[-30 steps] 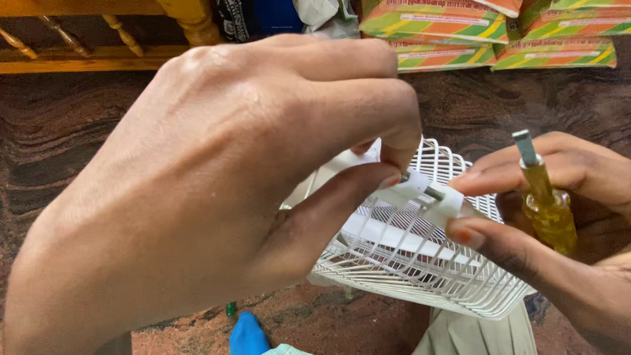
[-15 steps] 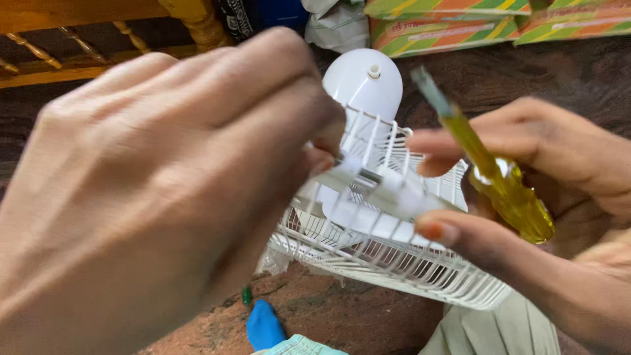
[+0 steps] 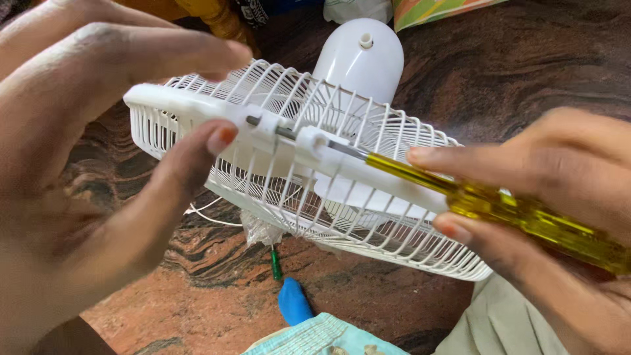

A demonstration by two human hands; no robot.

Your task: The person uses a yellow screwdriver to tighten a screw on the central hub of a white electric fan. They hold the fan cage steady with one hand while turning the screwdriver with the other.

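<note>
My left hand [image 3: 92,171] grips the rim of a white wire fan guard [image 3: 309,190], thumb pressed beside the plastic clamp lugs on the rim band and fingers over the top. My right hand [image 3: 559,204] holds a yellow translucent-handled screwdriver [image 3: 499,207]. Its metal shaft runs left through the two white lugs [image 3: 289,135] on the rim. The white domed motor housing [image 3: 365,59] shows behind the guard.
The fan lies over a brown marbled stone floor [image 3: 526,72]. A small green-handled tool [image 3: 276,263] and a blue object [image 3: 294,302] lie under the guard near my light cloth-covered lap [image 3: 315,335]. A carved wooden furniture leg [image 3: 217,16] and striped packets [image 3: 440,10] stand at the back.
The screwdriver swung down from pointing up to lying level, its shaft now pushed through the rim lugs. My left hand shifted left, exposing the guard and clamp.
</note>
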